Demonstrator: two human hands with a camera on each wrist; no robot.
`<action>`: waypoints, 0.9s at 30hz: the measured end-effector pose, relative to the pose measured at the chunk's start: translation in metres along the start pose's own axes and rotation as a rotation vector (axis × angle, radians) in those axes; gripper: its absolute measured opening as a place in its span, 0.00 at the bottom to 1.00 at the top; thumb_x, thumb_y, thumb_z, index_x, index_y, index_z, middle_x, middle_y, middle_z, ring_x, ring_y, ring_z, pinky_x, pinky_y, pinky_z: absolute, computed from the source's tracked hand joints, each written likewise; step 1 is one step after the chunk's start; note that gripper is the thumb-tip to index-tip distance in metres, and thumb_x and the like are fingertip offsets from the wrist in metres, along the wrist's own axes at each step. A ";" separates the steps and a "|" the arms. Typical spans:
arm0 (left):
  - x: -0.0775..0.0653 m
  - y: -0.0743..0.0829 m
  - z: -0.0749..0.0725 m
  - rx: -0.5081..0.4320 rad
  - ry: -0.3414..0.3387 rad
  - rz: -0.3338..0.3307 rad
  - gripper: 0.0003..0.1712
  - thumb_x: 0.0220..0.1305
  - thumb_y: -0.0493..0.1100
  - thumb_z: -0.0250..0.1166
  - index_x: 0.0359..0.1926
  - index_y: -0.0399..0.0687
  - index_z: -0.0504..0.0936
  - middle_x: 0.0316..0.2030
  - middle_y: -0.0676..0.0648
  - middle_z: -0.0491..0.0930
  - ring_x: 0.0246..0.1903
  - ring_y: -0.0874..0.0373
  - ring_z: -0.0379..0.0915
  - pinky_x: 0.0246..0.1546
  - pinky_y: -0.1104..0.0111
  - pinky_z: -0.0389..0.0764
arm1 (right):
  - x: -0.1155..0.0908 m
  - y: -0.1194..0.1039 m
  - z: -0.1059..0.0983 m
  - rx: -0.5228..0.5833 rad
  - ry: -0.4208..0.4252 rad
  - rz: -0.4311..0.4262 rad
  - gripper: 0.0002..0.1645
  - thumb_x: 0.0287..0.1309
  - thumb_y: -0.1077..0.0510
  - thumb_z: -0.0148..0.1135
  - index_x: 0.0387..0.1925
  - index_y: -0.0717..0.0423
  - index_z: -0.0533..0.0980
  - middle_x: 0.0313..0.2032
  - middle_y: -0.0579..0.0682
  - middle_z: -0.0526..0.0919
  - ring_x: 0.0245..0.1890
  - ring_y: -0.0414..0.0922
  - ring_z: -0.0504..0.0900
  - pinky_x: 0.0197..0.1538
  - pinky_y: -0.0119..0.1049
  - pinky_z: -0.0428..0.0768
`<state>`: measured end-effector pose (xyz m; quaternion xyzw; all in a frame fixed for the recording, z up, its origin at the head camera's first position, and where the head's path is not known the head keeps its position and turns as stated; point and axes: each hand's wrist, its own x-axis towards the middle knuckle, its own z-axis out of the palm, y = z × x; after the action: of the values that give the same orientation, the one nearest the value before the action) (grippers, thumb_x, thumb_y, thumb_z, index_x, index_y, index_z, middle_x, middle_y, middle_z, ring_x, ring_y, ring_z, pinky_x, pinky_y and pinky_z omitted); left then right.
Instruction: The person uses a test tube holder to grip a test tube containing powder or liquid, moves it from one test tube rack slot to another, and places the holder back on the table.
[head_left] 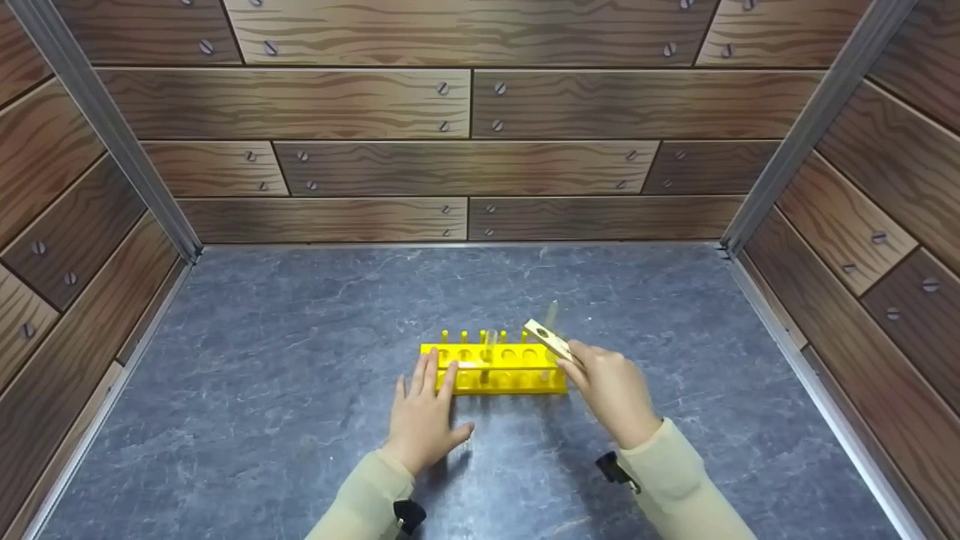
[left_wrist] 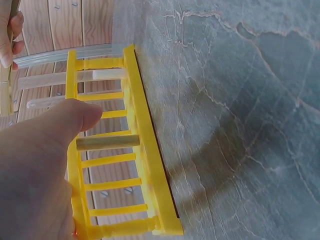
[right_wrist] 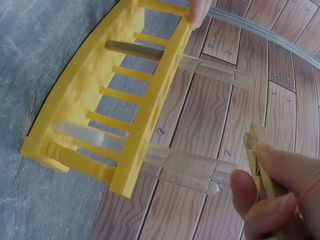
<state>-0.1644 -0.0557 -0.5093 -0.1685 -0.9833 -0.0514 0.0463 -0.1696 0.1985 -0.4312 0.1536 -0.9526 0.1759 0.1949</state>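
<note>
A yellow test tube rack [head_left: 517,362] stands on the table. My left hand [head_left: 424,416] rests on its left end, fingers straight. In my right hand [head_left: 611,382] I hold a wooden test tube clamp [head_left: 547,341] above the rack's right end. The clamp's tip [right_wrist: 252,137] lies close to the tube mouths but apart from them. A test tube with dark contents [right_wrist: 135,49] stands near the rack's middle. Another, holding something white [right_wrist: 80,132], stands at the right end. Beside it, a clear tube [right_wrist: 180,179] shows its rounded end uppermost.
The rack has a row of upright yellow pegs [head_left: 445,335] along its back. A grey marbled table top [head_left: 262,375] surrounds it. Wood-patterned walls [head_left: 480,105] enclose the back and both sides, with metal strips at the corners [head_left: 161,187].
</note>
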 end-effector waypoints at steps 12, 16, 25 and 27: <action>0.000 -0.001 0.000 -0.020 0.012 0.001 0.53 0.53 0.70 0.58 0.71 0.45 0.53 0.70 0.35 0.44 0.69 0.42 0.40 0.60 0.42 0.56 | -0.002 0.004 0.000 0.019 -0.004 0.016 0.09 0.56 0.54 0.64 0.28 0.54 0.75 0.16 0.42 0.70 0.13 0.38 0.63 0.18 0.32 0.67; 0.000 -0.001 0.000 -0.030 0.018 0.003 0.53 0.53 0.69 0.59 0.71 0.45 0.54 0.70 0.34 0.45 0.69 0.41 0.41 0.59 0.41 0.57 | -0.005 0.008 -0.001 0.020 0.012 0.018 0.09 0.55 0.55 0.65 0.27 0.54 0.75 0.16 0.43 0.69 0.14 0.39 0.62 0.18 0.33 0.66; 0.000 -0.001 0.001 -0.006 -0.003 -0.005 0.54 0.53 0.71 0.57 0.72 0.46 0.52 0.71 0.35 0.42 0.69 0.42 0.38 0.61 0.42 0.55 | -0.009 0.013 -0.002 0.013 0.028 0.028 0.08 0.55 0.56 0.65 0.33 0.56 0.77 0.17 0.45 0.73 0.13 0.39 0.63 0.18 0.33 0.67; 0.000 -0.001 0.001 -0.007 -0.001 -0.004 0.54 0.53 0.71 0.57 0.72 0.46 0.52 0.71 0.35 0.42 0.69 0.42 0.38 0.61 0.42 0.55 | -0.009 0.013 -0.003 0.015 0.023 0.037 0.08 0.56 0.55 0.64 0.33 0.56 0.78 0.17 0.45 0.73 0.13 0.39 0.63 0.18 0.33 0.67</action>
<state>-0.1646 -0.0563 -0.5108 -0.1665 -0.9835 -0.0548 0.0453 -0.1657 0.2135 -0.4363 0.1353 -0.9517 0.1881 0.2013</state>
